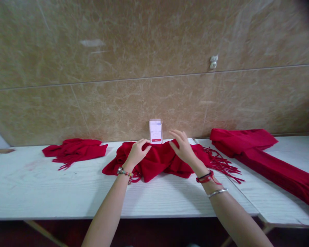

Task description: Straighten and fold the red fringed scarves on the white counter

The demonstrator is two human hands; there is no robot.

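A crumpled red scarf (154, 164) with a fringe at its right end lies on the white table in front of me. My left hand (138, 152) rests at the scarf's upper edge, thumb apart from the fingers, its fingertips near the lower left corner of a phone (156, 132). The phone stands upright against the wall with its screen lit. Over the scarf's right half, my right hand (182, 148) is open with its fingers spread. Whether its underside touches the cloth I cannot tell.
Another red scarf (76, 151) lies bunched on the left. To the right, a long folded red scarf (247, 144) stretches toward the table's front edge. The white tabletop (54, 192) meets a brown marbled wall (118, 109), which carries a small white fixture (213, 62).
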